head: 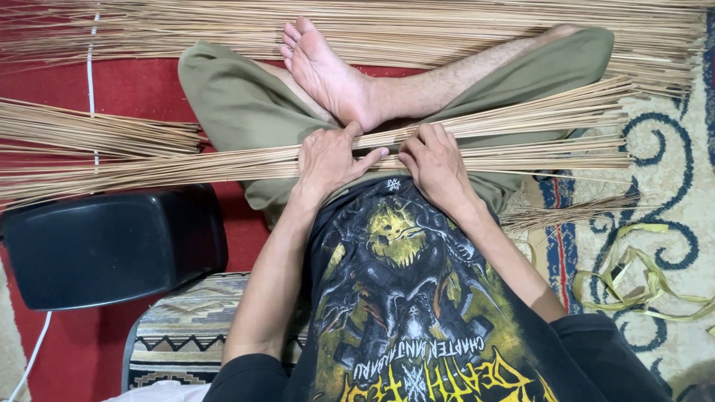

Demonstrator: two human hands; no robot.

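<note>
Both hands on lap sticks, black box close left.

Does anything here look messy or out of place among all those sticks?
Mostly tidy: both hands, left hand and right hand, rest on a neat bundle of thin tan sticks across the lap. One oddity: a tangled yellow-green plastic strap lies loose on the patterned cream-and-blue rug, beside a frayed little sheaf of sticks.

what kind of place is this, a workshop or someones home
Most likely a room in a home, used for handcraft on the floor. The person sits cross-legged on a red carpet beside a patterned rug, with both hands on a bundle of thin sticks laid across the lap.
</note>
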